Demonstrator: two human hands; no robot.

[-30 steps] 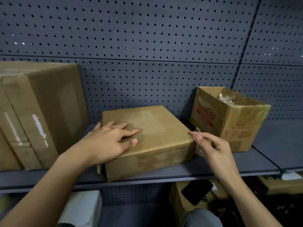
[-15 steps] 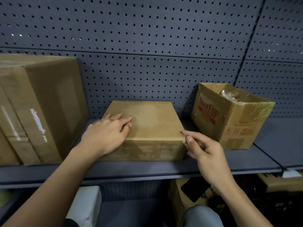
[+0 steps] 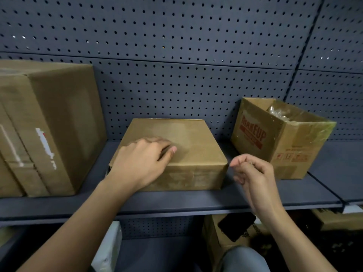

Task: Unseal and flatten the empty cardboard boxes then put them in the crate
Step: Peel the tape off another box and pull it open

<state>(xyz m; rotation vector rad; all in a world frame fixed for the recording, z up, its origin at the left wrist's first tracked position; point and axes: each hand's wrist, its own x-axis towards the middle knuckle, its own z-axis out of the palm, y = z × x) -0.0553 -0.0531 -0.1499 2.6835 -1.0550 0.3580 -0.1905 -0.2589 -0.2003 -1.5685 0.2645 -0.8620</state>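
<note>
A small closed cardboard box (image 3: 193, 138) lies flat on the grey shelf (image 3: 176, 201), square to the front edge. My left hand (image 3: 141, 161) rests on the near left part of its top, fingers bent and blurred, thumb stretched toward the middle. My right hand (image 3: 253, 173) hovers just off the box's front right corner, apart from it. Its thumb and fingertips are pinched together on what looks like a thin strip of clear tape, which is barely visible. No crate is in view.
A tall taped cardboard box (image 3: 49, 124) stands at the left of the shelf. An open box with red print (image 3: 284, 146), plastic inside, sits tilted at the right. Pegboard backs the shelf. Below are another box (image 3: 212, 238) with a black phone (image 3: 236, 225) and a white object (image 3: 110, 248).
The small box has turned from skewed to square with the shelf edge. My right hand has drawn away from its front right corner. My left hand's fingers have bent.
</note>
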